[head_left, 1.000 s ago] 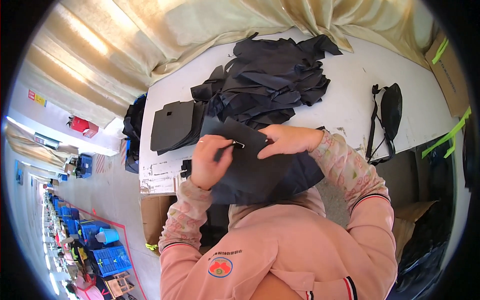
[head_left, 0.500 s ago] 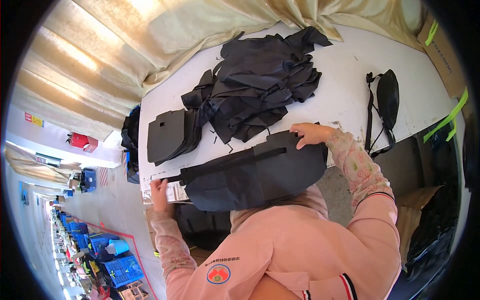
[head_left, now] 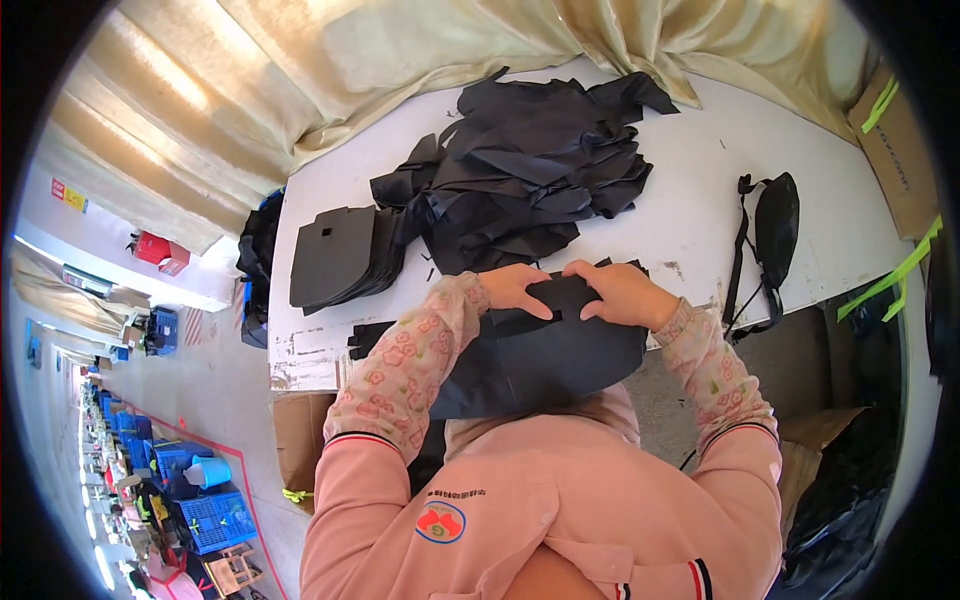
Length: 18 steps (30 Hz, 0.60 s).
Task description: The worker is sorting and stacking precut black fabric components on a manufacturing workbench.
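A wide black fabric piece [head_left: 545, 360] lies across the table's near edge and hangs down towards my lap. My left hand [head_left: 513, 290] pinches its upper edge near the middle, thumb on top and fingers at the edge. Close to its right, my right hand [head_left: 628, 294] grips the same edge, its thumb pointing at the left one. Between the two thumbs a short stretch of black material shows. Part of the piece's left side is covered by my left forearm. Just beyond my hands lies a heap of loose black fabric [head_left: 530, 160].
A neat stack of black panels [head_left: 335, 255] with a small square hole sits at the table's left. A black waist pouch with a strap [head_left: 775, 225] lies at the right. Cardboard [head_left: 895, 160] stands at the far right. Gold curtains [head_left: 220, 90] hang behind the white table [head_left: 690, 170].
My left hand has moved from the strap end at the far left to the fabric's upper edge beside my right hand. My right hand has shifted slightly, its thumb now turned inward.
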Motion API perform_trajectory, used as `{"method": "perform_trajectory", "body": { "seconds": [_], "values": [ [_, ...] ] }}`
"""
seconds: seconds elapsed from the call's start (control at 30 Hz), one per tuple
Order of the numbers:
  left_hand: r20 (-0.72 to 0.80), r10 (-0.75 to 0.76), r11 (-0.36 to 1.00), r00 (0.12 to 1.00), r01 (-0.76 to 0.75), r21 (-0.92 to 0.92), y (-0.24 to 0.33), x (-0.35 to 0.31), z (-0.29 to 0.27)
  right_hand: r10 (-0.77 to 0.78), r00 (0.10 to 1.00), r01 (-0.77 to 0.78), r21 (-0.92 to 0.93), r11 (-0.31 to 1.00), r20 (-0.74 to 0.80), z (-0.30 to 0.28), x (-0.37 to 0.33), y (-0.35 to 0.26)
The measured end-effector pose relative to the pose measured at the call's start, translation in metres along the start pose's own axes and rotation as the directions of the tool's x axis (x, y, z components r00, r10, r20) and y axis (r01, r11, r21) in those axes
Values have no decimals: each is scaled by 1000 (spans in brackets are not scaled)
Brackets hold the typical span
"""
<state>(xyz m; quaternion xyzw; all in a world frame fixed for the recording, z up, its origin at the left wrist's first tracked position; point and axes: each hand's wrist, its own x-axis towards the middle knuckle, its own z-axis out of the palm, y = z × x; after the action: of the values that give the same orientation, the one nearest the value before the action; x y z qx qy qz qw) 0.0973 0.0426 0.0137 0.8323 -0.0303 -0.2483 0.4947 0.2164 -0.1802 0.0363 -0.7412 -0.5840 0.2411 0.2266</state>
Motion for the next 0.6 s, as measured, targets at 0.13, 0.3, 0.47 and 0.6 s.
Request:
{"method": "perform_trajectory", "body": {
  "seconds": [0.13,0.3,0.47,0.6],
  "values": [
    [93,-25,974,995,45,-224,-9,12,2,-39,997,35,-64,997,-62,-1,-10,-4],
    [185,-39,914,982,110,-390,-3,12,1,-94,985,79,-110,991,-141,4,-16,-7],
    [189,21,953,982,38,-301,-6,14,2,-96,983,71,-158,985,-155,7,-17,-18],
    [207,6,950,978,60,-307,-7,17,7,-91,970,39,-222,974,-227,15,-19,-22]
  ]
}}
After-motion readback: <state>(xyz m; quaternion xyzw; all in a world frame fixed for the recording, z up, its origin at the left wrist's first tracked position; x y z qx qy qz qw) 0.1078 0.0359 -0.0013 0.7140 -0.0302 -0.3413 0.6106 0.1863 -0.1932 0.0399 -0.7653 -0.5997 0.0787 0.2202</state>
